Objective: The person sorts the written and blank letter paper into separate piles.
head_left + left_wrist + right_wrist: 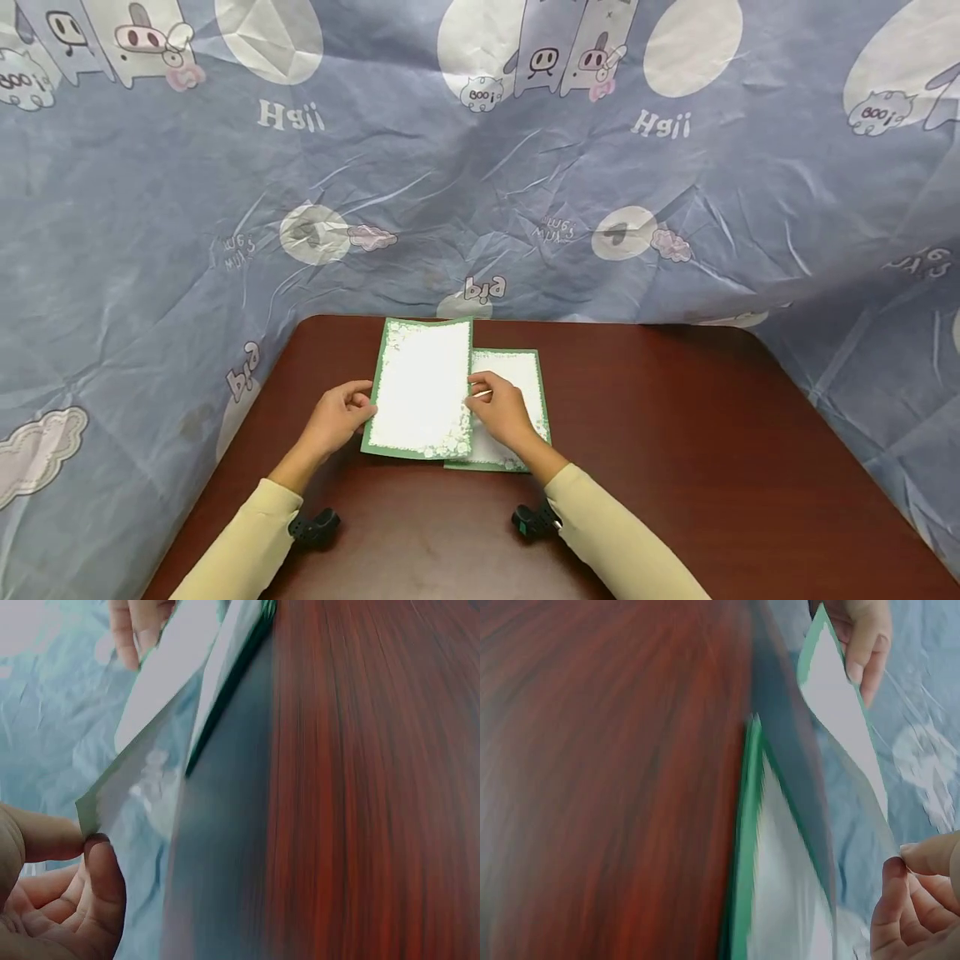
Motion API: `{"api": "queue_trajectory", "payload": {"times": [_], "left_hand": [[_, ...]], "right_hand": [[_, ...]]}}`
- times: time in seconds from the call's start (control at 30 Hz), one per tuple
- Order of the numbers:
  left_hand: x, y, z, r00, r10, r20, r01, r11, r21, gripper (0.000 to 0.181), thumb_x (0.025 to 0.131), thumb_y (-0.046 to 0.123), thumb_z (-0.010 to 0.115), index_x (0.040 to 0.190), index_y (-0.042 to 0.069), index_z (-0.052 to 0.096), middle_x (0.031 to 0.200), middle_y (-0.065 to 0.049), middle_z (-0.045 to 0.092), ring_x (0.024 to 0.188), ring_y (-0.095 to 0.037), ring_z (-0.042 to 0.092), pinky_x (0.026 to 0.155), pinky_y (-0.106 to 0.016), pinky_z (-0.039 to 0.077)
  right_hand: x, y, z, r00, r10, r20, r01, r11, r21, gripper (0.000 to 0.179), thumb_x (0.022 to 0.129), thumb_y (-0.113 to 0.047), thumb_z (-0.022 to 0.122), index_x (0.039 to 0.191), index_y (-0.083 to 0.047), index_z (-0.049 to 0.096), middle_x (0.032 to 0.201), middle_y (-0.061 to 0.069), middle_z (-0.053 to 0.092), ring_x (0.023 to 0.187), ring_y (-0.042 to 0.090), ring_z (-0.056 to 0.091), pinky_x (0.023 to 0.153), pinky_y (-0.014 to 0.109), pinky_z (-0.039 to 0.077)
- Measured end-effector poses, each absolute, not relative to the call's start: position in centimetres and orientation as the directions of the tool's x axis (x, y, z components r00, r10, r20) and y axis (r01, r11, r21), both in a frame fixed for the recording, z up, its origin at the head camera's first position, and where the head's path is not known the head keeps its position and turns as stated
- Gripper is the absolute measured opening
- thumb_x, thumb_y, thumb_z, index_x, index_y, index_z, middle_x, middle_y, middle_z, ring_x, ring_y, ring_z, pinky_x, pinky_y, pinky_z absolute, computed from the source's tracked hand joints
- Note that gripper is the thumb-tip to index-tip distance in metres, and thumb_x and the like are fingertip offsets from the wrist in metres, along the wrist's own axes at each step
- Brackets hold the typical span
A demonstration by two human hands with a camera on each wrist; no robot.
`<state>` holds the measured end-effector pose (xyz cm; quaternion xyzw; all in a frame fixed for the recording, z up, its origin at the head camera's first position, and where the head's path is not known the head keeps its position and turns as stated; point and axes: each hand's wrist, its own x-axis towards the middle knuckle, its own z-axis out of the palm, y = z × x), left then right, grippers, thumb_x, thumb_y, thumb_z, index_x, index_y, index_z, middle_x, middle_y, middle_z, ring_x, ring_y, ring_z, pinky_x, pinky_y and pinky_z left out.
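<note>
Blue cloth backs the brown surface; left fingers and right fingers pinch a raised sheet near a paper stack

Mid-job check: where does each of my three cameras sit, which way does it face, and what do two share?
Head: worn on the head, facing forward and down at the table, held sheet and stack of sheets; left hand, right hand and sleeves show.
Left wrist: faces that hand's pinch on the held sheet; left hand lower left, part of the right at top.
Right wrist: faces its own pinch; right hand lower right, left hand at top.
Shared: both wrist views show the held sheet, stack and both hands, from opposite sides.
</note>
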<state>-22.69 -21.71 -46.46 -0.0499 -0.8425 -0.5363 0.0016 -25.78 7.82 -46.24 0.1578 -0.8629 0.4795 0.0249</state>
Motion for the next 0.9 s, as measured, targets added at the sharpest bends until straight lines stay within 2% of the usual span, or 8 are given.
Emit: {"api": "queue_trajectory", "payload": {"times": [0.23, 0.4, 0.7, 0.9], "left_hand": [[-22.1, -24.9, -46.7, -0.998, 0.065, 0.020, 0.049, 0.491, 0.870, 0.046, 0.098, 0.000, 0.064, 0.140, -0.012, 0.051, 0.089, -0.009, 0.060, 0.075, -0.021, 0.060, 0.067, -0.034, 0.055], [-21.7, -26.0, -47.0, -0.999, 0.045, -0.008, 0.018, 0.538, 0.843, 0.045, 0.097, 0.000, 0.064, 0.139, -0.014, 0.051, 0.090, -0.011, 0.061, 0.076, -0.021, 0.060, 0.065, -0.033, 0.054], [-21.9, -26.8, -47.6, -1.000, 0.017, -0.004, 0.007, 0.597, 0.803, 0.039, 0.096, 0.001, 0.066, 0.130, -0.016, 0.057, 0.086, -0.008, 0.063, 0.069, -0.019, 0.058, 0.061, -0.033, 0.049], [-21.9, -26.6, -47.4, -0.999, 0.006, -0.045, -0.031, 0.625, 0.780, 0.041, 0.096, 0.006, 0.068, 0.128, -0.017, 0.058, 0.088, -0.011, 0.066, 0.069, -0.019, 0.061, 0.062, -0.033, 0.052]], "right_hand": [[-25.3, 3.7, -46.8, -0.927, -0.340, 0.160, -0.325, 0.511, -0.795, 0.032, 0.097, -0.007, 0.069, 0.128, -0.001, 0.065, 0.108, 0.008, 0.068, 0.097, 0.025, 0.070, 0.078, 0.034, 0.058], [-24.7, 2.2, -47.5, -0.922, -0.376, 0.090, -0.310, 0.578, -0.755, 0.033, 0.097, -0.011, 0.069, 0.129, -0.003, 0.066, 0.110, 0.008, 0.069, 0.096, 0.022, 0.070, 0.078, 0.034, 0.058], [-25.1, 2.6, -48.3, -0.912, -0.404, 0.066, -0.325, 0.617, -0.717, 0.030, 0.097, -0.014, 0.072, 0.125, -0.003, 0.068, 0.106, 0.006, 0.069, 0.095, 0.022, 0.069, 0.079, 0.035, 0.057], [-25.5, 3.2, -47.8, -0.909, -0.409, 0.077, -0.341, 0.626, -0.702, 0.030, 0.098, -0.016, 0.071, 0.124, -0.003, 0.067, 0.104, 0.005, 0.068, 0.090, 0.019, 0.067, 0.073, 0.032, 0.055]]}}
